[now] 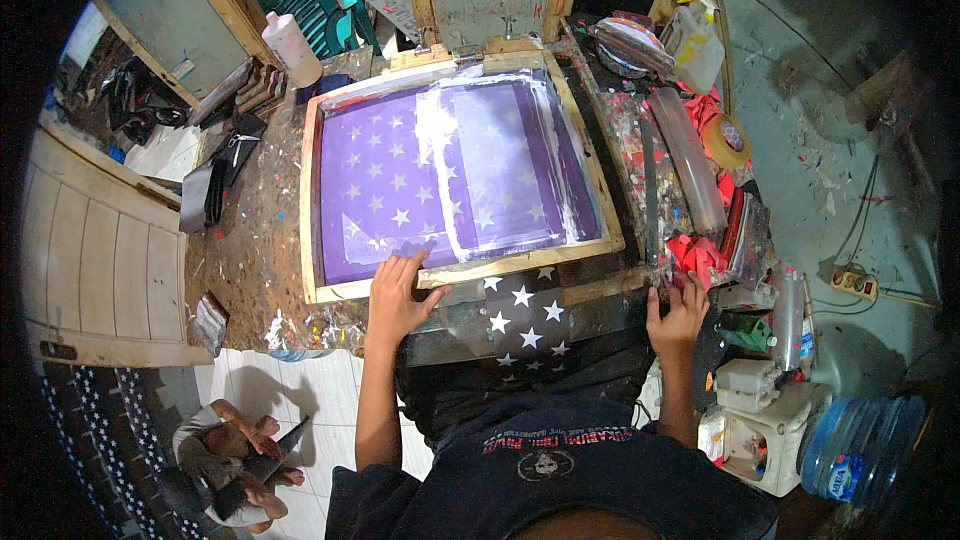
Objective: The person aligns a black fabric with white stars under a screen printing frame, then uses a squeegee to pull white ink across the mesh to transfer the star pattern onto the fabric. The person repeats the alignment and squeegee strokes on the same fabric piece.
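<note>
The screen frame (520,263) lies on the desk (262,230); the left hand (402,295), loosely spread, rests on its near rim, perhaps steadying it. The right hand (679,316), half-open right of the frame, apparently holds nothing.

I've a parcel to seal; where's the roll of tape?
In the head view, the roll of tape is on the right, just right of the long translucent plastic piece and nearer the person than the spray bottle.
</note>
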Demonstrator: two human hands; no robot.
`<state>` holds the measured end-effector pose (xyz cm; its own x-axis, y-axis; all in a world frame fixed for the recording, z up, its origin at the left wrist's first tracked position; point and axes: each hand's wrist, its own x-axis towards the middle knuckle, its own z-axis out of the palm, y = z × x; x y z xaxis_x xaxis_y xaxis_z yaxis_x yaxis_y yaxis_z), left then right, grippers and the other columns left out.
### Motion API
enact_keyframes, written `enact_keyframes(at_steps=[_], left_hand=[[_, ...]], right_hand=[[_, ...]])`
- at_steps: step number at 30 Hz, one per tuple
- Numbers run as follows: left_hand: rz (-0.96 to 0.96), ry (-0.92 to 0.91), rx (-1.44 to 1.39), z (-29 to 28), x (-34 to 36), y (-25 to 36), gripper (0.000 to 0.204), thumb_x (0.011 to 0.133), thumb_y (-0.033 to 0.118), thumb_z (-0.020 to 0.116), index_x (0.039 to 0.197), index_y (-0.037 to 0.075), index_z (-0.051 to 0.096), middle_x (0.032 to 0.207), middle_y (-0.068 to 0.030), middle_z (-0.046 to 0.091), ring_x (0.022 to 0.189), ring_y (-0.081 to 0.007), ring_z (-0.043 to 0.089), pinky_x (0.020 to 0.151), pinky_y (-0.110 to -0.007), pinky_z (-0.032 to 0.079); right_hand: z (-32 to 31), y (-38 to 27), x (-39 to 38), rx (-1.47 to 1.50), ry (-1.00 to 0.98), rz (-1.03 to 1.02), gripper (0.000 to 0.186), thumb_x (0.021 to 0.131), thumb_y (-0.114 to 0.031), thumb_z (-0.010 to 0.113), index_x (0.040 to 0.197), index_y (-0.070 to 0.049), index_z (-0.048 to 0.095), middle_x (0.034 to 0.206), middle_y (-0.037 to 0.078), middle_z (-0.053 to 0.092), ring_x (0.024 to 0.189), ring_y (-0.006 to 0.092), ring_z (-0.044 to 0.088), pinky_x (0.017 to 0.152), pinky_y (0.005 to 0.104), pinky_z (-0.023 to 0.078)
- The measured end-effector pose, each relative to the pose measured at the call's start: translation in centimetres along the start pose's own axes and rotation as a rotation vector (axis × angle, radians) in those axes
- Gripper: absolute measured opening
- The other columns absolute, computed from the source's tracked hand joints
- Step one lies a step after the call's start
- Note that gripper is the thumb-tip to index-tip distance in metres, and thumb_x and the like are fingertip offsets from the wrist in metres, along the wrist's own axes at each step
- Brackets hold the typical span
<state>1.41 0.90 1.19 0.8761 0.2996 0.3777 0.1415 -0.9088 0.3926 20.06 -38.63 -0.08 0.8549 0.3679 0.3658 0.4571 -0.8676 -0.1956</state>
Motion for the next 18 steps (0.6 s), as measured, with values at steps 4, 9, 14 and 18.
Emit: enact_keyframes(at_steps=[4,9,14,18], left_hand=[[0.042,0.050,0.017,0.2,0.3,0.9,0.063,0.072,0.031,0.086,0.122,0.001,0.062,0.086,-0.0098,0.059,0.083,-0.0274,0.054,0.077,-0.039,0.044],[-0.012,0.098,0.016,0.9,-0.2,1.9,0.061,0.072,0.030,0.086,0.122,0.004,0.062,0.092,-0.0110,0.060,0.089,-0.0291,0.056,0.085,-0.040,0.042],[-0.106,0.169,0.016,1.9,-0.9,2.7,0.063,0.071,0.029,0.086,0.124,0.005,0.062,0.097,-0.0105,0.061,0.092,-0.0282,0.057,0.092,-0.041,0.039],[-0.127,0.202,-0.011,2.5,-1.2,2.6,0.065,0.071,0.028,0.087,0.125,0.005,0.062,0.097,-0.0092,0.061,0.091,-0.0262,0.056,0.094,-0.041,0.037]], right_hand=[[0.1,-1.4,1.3,0.204,0.072,-0.075,0.031,0.088,-0.024,0.069,0.110,-0.002,0.068,0.124,0.014,0.061,0.125,0.0371,0.050,0.106,0.0497,0.036],[0.7,-6.7,6.1,0.407,0.053,-0.265,0.034,0.084,-0.023,0.074,0.112,-0.006,0.070,0.129,0.013,0.060,0.125,0.0353,0.050,0.107,0.0474,0.037],[4.1,-10.0,10.0,0.310,-0.061,-0.363,0.039,0.086,-0.032,0.070,0.115,-0.006,0.070,0.139,0.020,0.049,0.133,0.0387,0.041,0.111,0.0501,0.032],[5.9,-10.1,10.2,0.317,-0.061,-0.365,0.042,0.088,-0.036,0.068,0.115,-0.005,0.069,0.143,0.024,0.044,0.137,0.0413,0.037,0.113,0.0511,0.028]])
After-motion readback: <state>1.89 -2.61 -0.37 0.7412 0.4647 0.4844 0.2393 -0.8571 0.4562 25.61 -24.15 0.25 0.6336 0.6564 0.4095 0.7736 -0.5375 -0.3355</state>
